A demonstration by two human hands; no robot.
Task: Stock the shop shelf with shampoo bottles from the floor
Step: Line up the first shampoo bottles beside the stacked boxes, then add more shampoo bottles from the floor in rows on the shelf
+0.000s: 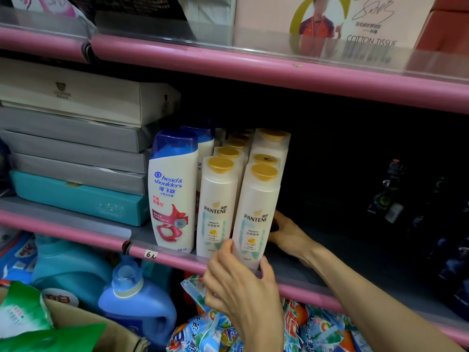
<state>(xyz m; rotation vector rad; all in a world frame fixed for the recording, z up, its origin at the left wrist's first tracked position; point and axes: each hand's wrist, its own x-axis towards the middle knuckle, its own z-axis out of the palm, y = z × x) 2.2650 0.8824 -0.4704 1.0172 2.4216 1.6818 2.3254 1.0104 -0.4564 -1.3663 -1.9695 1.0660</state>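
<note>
lower centre of the frame: the fingers and thumb of the left hand (pixel 238 288) are curling round the base of the front right pantene bottle (pixel 256 219), thumb on its right edge and fingertips on its left, pinching it just above the pink shelf lip (pixel 177 260). right of that bottle, the right hand (pixel 286 235) is reaching onto the grey shelf board (pixel 304 270), its fingers lying against the bottle's hidden far side; whether they are spread or pressed together cannot be told. the gripped bottle is standing upright at the front of the right-hand pantene row, touching the front left pantene bottle (pixel 218 207); more yellow-capped bottles are lining up behind both. just left, a head & shoulders bottle (pixel 173 191) is standing with another behind it. at middle left, flat grey and teal boxes (pixel 76 158) are sitting in a stack. at middle right, dark bottles (pixel 388 196) are standing in shadow. at lower left, blue detergent jugs (pixel 134 301) are occupying the shelf below, and along the bottom centre patterned refill bags (pixel 215 331) are lying beneath the forearms.
</note>
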